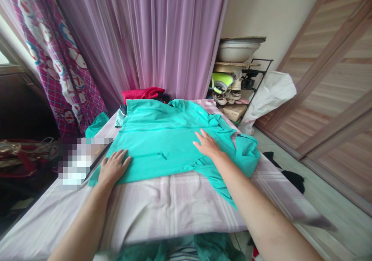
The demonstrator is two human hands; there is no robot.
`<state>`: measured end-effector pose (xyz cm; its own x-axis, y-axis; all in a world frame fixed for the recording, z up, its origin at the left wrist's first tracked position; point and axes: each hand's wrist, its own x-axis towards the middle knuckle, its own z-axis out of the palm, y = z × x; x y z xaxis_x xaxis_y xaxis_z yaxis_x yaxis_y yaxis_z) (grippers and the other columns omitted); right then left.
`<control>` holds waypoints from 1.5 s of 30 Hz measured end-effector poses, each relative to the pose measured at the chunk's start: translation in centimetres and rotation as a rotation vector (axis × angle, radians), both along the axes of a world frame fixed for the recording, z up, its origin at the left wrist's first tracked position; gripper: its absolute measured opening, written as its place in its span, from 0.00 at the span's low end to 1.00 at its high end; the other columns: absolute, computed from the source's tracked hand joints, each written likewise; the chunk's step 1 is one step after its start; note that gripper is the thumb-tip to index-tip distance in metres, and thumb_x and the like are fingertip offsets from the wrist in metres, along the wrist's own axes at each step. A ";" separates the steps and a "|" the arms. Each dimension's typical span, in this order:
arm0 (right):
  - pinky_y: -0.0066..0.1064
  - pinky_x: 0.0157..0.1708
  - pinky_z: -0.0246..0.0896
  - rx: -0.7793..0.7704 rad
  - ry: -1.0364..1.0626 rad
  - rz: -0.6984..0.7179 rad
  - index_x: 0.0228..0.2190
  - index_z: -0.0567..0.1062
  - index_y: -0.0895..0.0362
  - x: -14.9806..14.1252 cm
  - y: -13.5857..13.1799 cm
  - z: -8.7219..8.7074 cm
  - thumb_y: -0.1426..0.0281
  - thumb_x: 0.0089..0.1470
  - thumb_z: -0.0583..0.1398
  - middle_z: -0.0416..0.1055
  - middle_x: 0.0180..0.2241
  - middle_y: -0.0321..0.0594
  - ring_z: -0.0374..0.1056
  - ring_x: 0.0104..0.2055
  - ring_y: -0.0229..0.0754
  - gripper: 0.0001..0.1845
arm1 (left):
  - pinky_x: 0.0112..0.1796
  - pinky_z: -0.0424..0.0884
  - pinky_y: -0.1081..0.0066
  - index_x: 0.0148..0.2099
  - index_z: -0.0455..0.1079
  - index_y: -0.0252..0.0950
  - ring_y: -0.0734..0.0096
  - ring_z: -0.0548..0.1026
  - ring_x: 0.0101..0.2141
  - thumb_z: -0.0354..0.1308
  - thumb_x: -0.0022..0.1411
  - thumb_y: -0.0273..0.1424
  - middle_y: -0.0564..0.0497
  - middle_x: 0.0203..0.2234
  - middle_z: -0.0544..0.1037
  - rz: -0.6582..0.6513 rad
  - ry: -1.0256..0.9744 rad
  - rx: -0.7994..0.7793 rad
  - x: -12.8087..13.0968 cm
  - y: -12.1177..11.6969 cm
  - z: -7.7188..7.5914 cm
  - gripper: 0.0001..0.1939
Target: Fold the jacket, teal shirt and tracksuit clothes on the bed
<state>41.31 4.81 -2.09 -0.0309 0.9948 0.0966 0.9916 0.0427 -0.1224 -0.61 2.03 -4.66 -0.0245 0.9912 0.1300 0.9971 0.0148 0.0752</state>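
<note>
A turquoise jacket [157, 140] lies spread sideways across the cloth-covered table, its hem toward the left and its collar end toward the right. My left hand [114, 167] rests flat near the hem, fingers apart. Over the upper part of the jacket is my right hand [207, 144], its fingers spread; whether it presses on the fabric I cannot tell. One sleeve [222, 185] hangs bunched toward the near side, under my right forearm. Small zip pulls show on the jacket's front.
Folded red clothing [143, 94] sits at the table's far edge by the purple curtain [162, 40]. A blurred-out patch [76, 168] covers something at the left. Beyond the right corner stand a shoe rack [232, 86] with a basin [240, 50] on top and a white bag [270, 94].
</note>
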 end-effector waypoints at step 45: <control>0.48 0.66 0.41 -0.026 -0.057 0.003 0.64 0.62 0.50 -1.4 -1.3 -3.5 0.58 0.66 0.46 0.53 0.69 0.43 0.46 0.70 0.47 0.29 | 0.63 0.55 0.49 0.66 0.61 0.47 0.57 0.60 0.65 0.42 0.71 0.48 0.49 0.66 0.64 -0.382 -0.075 0.021 14.0 0.8 -0.4 0.27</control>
<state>39.88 3.48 -5.54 -0.0382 0.9969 0.0692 0.9968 0.0429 -0.0670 13.43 2.81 -5.02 0.3355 0.9280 0.1622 0.9221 -0.3587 0.1448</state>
